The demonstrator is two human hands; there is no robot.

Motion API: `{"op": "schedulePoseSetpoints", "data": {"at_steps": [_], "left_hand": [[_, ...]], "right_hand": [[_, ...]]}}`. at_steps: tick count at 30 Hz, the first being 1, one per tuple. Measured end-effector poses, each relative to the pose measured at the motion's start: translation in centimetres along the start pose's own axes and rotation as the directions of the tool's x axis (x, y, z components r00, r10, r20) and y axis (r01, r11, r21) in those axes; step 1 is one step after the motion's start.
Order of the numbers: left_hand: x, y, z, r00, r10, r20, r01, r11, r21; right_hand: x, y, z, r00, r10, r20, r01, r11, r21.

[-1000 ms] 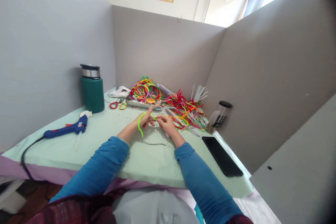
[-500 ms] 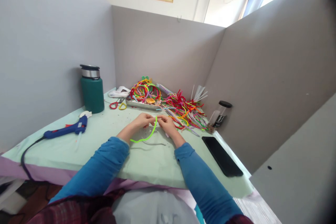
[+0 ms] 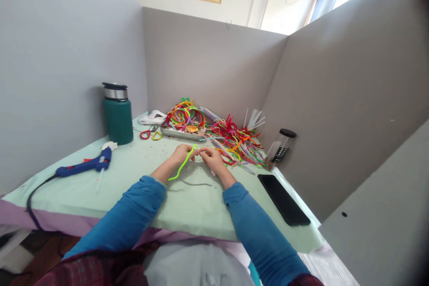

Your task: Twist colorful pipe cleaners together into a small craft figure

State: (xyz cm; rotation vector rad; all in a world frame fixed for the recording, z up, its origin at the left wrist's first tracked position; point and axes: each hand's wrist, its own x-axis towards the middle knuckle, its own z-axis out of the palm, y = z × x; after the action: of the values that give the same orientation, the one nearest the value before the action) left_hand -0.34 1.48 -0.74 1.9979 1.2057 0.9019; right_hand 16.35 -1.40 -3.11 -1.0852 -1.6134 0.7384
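A bright lime-green pipe cleaner [image 3: 181,169] hangs in a bent strand over my left hand [image 3: 182,153], its upper end folded over near the fingertips. My left hand is closed in a pinch on it. Close beside, my right hand [image 3: 212,157] is also pinched, its fingertips almost meeting those of the left; what lies between them is too small to make out. Below the hands, a thin grey strand [image 3: 197,184] lies on the pale green tablecloth [image 3: 197,214].
A metal tray [image 3: 182,134] heaped with coloured pipe-cleaner pieces stands at the back, beside a loose pipe-cleaner pile [image 3: 234,136]. On the left are a green flask [image 3: 118,118] and a blue glue gun [image 3: 85,167]. A black phone [image 3: 283,199] and a clear bottle [image 3: 280,148] are at right.
The free length of green pipe cleaner has swung left, from hanging between the hands to lying across my left hand. The fingertips have shifted slightly; the right arm is nearly still.
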Motion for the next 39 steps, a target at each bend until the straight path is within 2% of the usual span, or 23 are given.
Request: {"op": "schedulePoseSetpoints", "data": {"at_steps": [5, 14, 29, 33, 39], "left_hand": [[0.0, 0.6, -0.2, 0.999, 0.053, 0.007, -0.053, 0.999, 0.007], [0.7, -0.2, 0.5, 0.982, -0.169, 0.087, 0.181, 0.973, -0.145], [0.0, 0.5, 0.0, 0.949, -0.243, 0.202, 0.301, 0.887, -0.349], [0.0, 0.5, 0.2, 0.960, -0.223, 0.171, 0.269, 0.907, -0.324], [0.2, -0.5, 0.5, 0.990, -0.141, 0.016, 0.140, 0.964, -0.227]], "right_hand": [[0.0, 0.2, 0.2, 1.000, 0.021, 0.012, -0.021, 0.999, 0.029], [-0.1, -0.2, 0.3, 1.000, 0.025, 0.003, -0.025, 1.000, 0.016], [-0.3, -0.4, 0.2, 1.000, -0.015, 0.026, 0.014, 0.998, 0.055], [-0.2, -0.3, 0.3, 1.000, -0.007, 0.007, 0.007, 0.999, 0.035], [0.0, 0.1, 0.2, 1.000, -0.011, -0.017, 0.011, 1.000, 0.008]]}}
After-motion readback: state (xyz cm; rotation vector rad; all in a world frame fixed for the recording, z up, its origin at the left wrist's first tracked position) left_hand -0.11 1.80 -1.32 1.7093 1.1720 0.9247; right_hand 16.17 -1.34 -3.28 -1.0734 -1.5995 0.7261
